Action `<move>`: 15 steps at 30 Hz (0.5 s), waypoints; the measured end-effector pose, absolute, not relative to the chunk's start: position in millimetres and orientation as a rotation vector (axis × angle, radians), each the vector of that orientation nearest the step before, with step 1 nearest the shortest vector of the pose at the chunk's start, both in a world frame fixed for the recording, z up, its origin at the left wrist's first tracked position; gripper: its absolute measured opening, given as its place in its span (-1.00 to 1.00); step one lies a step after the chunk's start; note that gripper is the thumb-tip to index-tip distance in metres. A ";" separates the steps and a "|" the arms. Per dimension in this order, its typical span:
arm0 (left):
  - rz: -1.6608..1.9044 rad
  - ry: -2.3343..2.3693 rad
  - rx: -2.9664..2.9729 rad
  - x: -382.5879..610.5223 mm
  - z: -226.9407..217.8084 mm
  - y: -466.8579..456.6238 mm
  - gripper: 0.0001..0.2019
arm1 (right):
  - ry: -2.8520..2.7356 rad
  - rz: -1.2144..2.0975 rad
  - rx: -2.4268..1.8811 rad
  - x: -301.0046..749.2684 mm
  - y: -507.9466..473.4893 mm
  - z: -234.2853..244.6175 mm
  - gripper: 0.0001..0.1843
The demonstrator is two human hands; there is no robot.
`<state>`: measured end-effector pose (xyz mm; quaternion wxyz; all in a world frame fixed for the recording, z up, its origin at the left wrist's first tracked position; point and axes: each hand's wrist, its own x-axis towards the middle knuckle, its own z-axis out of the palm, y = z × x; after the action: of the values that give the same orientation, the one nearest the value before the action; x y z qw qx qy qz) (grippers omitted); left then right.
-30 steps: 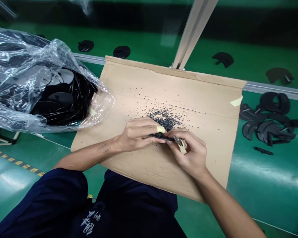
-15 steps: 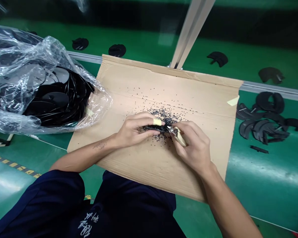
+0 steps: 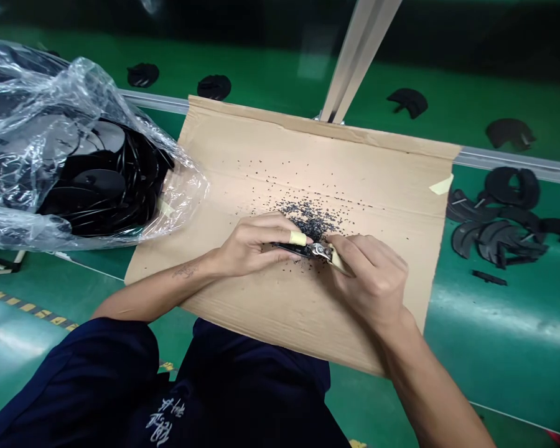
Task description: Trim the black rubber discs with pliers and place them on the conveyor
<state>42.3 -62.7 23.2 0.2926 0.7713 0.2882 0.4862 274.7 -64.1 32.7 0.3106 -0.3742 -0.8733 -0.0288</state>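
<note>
My left hand (image 3: 256, 244), with yellow tape round one finger, pinches a thin black plastic part (image 3: 295, 249) above the cardboard; the fingers cover much of it. In my right hand (image 3: 371, 274) is a pair of nippers (image 3: 322, 251), their metal jaws pointing left at the part's right end. Yellowish covering shows on the handles, which my fingers wrap round. Whether the jaws touch the part is hard to make out. Small black clippings (image 3: 308, 214) lie heaped and scattered on the cardboard sheet (image 3: 242, 311) behind and below my hands.
A clear plastic bag (image 3: 88, 81) full of black disc-like parts (image 3: 98, 183) stands at the left. Several curved black parts (image 3: 508, 230) are piled on the green table (image 3: 504, 348) at the right. A metal post (image 3: 361, 59) rises behind the cardboard.
My right hand and the nippers have moved slightly right and down, and more of the metal jaws shows. The left hand keeps its hold on the black part. The whole view has shifted slightly.
</note>
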 end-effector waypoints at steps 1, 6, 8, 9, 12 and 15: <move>1.297 0.757 2.050 42.8 23.5 -62.9 -0.81 | -2.302 -0.041 -0.986 275.1 -64.9 33.2 -0.88; 1.280 0.817 2.067 42.8 27.7 -64.1 -0.78 | -2.217 0.237 -1.010 274.9 -63.1 30.0 -0.83; 1.256 0.848 2.102 41.9 28.8 -64.2 -0.77 | -2.233 0.138 -1.075 273.9 -60.8 27.4 -0.82; 1.233 0.858 2.124 41.6 28.8 -64.2 -0.77 | -2.259 0.069 -1.098 273.3 -60.0 26.1 -0.82; 1.161 0.918 2.219 41.1 26.6 -63.5 -0.80 | -2.351 -0.040 -1.111 272.2 -59.4 22.7 -0.84; 1.192 1.036 2.320 40.5 24.0 -62.7 -0.84 | -2.337 0.122 -1.136 272.8 -59.8 21.1 -0.77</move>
<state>40.5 -62.7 24.0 0.1667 0.8151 0.3638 0.4188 272.8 -59.8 21.1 0.2671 -0.4208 -0.8657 0.0453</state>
